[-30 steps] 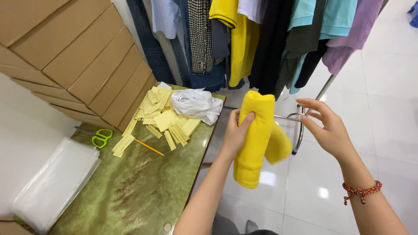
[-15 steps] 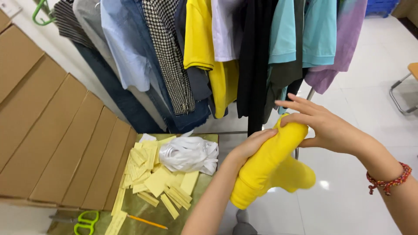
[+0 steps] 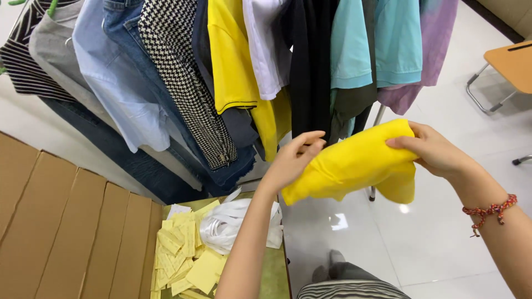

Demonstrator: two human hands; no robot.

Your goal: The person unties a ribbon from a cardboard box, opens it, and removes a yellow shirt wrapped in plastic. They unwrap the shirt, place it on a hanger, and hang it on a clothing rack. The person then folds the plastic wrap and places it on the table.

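Clothes rack (image 3: 249, 72) is filling the top, 10 to 2 o'clock: striped, grey, pale blue, denim, houndstooth, yellow, white, black, teal and purple garments hanging side by side. Cardboard boxes (image 3: 61, 232) are lying flat at 8 o'clock. White floor (image 3: 432, 232) is taking up 4 to 5 o'clock. Chair (image 3: 507, 66) is standing at 2 o'clock, well apart from the rack.

Yellow shirt (image 3: 354, 163), folded into a roll, is being held in mid-air just right of centre, in front of the rack's lower hems, tilted with its right end higher. Green table (image 3: 280, 274) is showing at 6 o'clock, with white fabric (image 3: 233, 224) bunched on it and yellow slips (image 3: 185, 252) piled just beside at 7 o'clock.

Left hand (image 3: 291, 160) is pinching the shirt's left end, fingers pressed together on top. Right hand (image 3: 435, 149) is gripping the right end, fingers curled and close together over the fold. Red bracelet (image 3: 490, 209) is sitting on the right wrist at 4 o'clock.
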